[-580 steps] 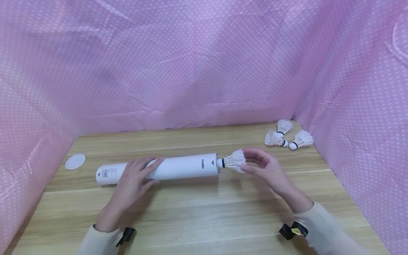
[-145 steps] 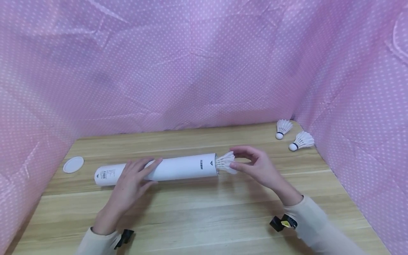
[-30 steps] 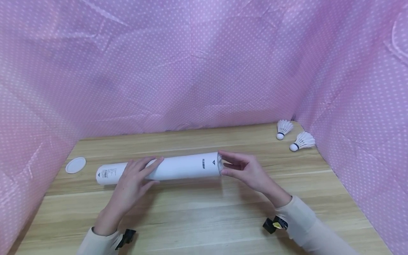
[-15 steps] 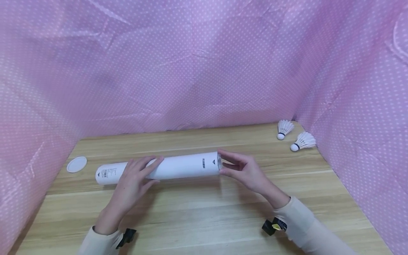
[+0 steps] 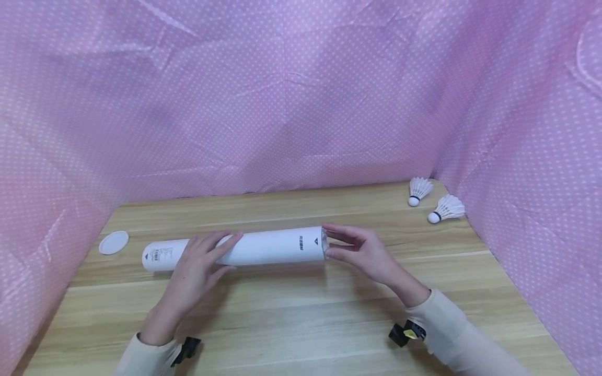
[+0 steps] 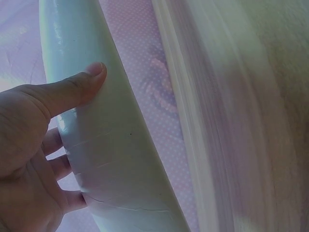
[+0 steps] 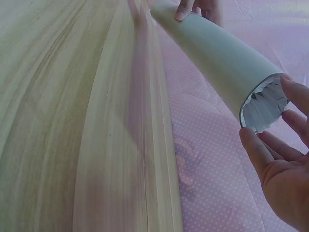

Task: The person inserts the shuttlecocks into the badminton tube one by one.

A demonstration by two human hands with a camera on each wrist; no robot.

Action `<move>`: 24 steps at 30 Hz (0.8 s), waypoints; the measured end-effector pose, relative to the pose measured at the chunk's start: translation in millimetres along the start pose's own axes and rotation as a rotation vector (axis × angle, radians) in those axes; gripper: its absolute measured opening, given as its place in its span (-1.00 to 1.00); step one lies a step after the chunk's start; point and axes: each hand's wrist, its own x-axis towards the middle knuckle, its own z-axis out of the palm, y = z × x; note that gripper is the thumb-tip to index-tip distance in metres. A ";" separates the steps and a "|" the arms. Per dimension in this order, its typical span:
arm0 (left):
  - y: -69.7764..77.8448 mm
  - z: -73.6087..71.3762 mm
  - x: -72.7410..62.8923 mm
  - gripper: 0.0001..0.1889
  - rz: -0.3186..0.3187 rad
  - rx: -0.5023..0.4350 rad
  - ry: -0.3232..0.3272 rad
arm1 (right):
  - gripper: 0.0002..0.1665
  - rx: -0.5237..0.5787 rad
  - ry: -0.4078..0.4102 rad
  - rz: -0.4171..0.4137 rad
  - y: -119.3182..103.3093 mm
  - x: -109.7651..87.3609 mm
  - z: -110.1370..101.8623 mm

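Observation:
A long white shuttlecock tube (image 5: 277, 246) lies crosswise in front of me in the head view, its open mouth to the right. My left hand (image 5: 195, 269) grips it left of the middle, thumb on the near side and fingers over the top. At the mouth is my right hand (image 5: 364, 253), thumb and index fingertip spread and touching opposite sides of the rim. White feathers of a shuttlecock (image 7: 264, 107) show just inside the mouth in the right wrist view; its cork is hidden. The left wrist view shows my left thumb (image 6: 79, 89) across the tube.
Two loose shuttlecocks, one farther back (image 5: 419, 191) and one nearer (image 5: 447, 209), lie at the table's back right corner. A round white lid (image 5: 114, 243) is at the left. Pink dotted cloth (image 5: 282, 104) encloses the wooden table (image 5: 291, 324).
Earlier, three shuttlecocks lay at the right; one of them was later at the tube's mouth. My right hand has moved left, and that shuttlecock's feathers have gone inside. My left hand keeps its hold.

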 end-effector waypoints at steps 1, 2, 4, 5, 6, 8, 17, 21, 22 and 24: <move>0.2 -0.2 -0.1 -0.06 -0.001 0.000 0.000 | -0.39 0.000 0.002 -0.002 0.2 -0.2 0.0; 0.5 -0.5 -0.1 -0.07 -0.003 0.000 -0.001 | -0.39 0.001 0.005 -0.005 0.2 -0.3 0.1; 1.1 -1.0 -0.3 -0.08 -0.006 0.001 -0.002 | -0.39 0.004 0.008 -0.014 0.1 -0.7 0.5; 1.4 -1.2 -0.4 -0.08 -0.008 0.000 -0.003 | -0.40 0.006 0.009 -0.019 -0.1 -1.0 0.8; 1.6 -1.3 -0.5 -0.09 -0.009 -0.001 -0.003 | -0.40 0.009 0.012 -0.025 -0.1 -1.1 1.1; 1.9 -1.4 -0.8 -0.08 -0.011 -0.001 -0.003 | -0.40 0.016 0.015 -0.039 -0.3 -1.3 2.1; 1.3 1.5 -0.9 -0.04 0.016 -0.003 0.012 | -0.40 0.041 0.035 -0.073 0.8 -0.7 5.4; 1.6 1.6 -0.6 -0.02 0.022 -0.001 0.019 | -0.39 0.035 0.035 -0.055 -0.2 -0.7 5.5; 1.6 1.6 -0.7 -0.02 0.022 0.000 0.019 | -0.39 0.029 0.034 -0.051 -0.1 -0.7 5.3; 1.7 1.5 -0.9 -0.03 0.021 0.002 0.022 | -0.39 0.023 0.030 -0.038 -0.3 -0.9 5.2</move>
